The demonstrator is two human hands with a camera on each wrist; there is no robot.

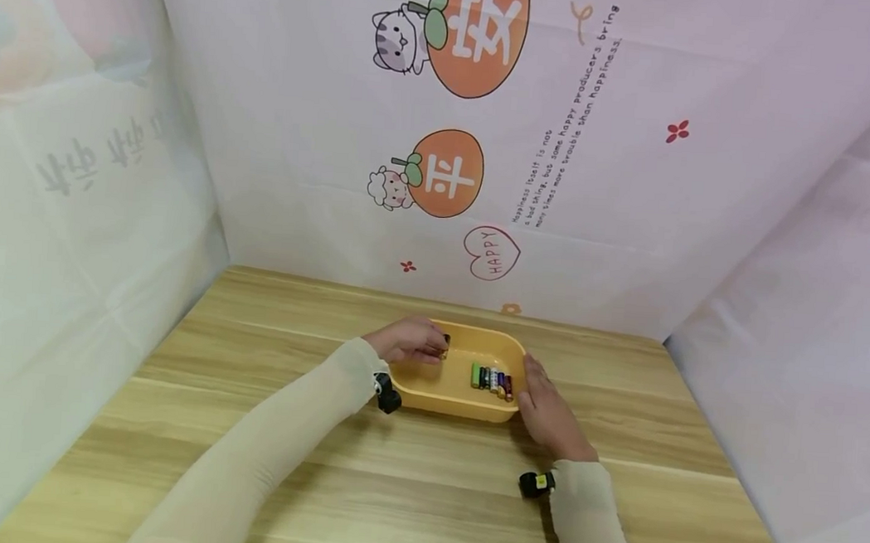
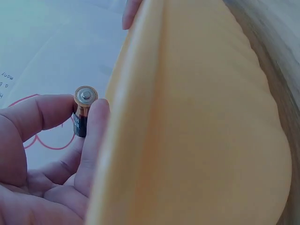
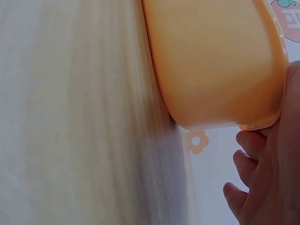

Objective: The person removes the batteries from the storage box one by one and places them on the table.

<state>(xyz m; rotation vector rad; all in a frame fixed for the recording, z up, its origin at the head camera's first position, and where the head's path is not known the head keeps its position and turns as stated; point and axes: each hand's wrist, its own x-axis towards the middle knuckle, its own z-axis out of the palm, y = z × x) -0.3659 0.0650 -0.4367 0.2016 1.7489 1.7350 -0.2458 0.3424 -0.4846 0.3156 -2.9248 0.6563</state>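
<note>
My left hand (image 1: 412, 339) reaches over the left end of a yellow plastic bin (image 1: 427, 402). Between its thumb and finger it pinches a black and copper battery (image 2: 81, 123), whose metal end faces the left wrist camera. Inside the bin's right half several batteries (image 1: 493, 380) lie side by side in a row, with green, black, white, purple and dark red wrappers. At the bin's right end, my right hand (image 1: 549, 410) holds the rim, its fingers along the outer wall; the thumb's tip is hard to make out.
The bin stands on a wood-grain table (image 1: 407, 486), near its back edge. A white printed cloth (image 1: 324, 132) hangs behind, and more pale cloth encloses both sides. A small black camera sits on each wrist.
</note>
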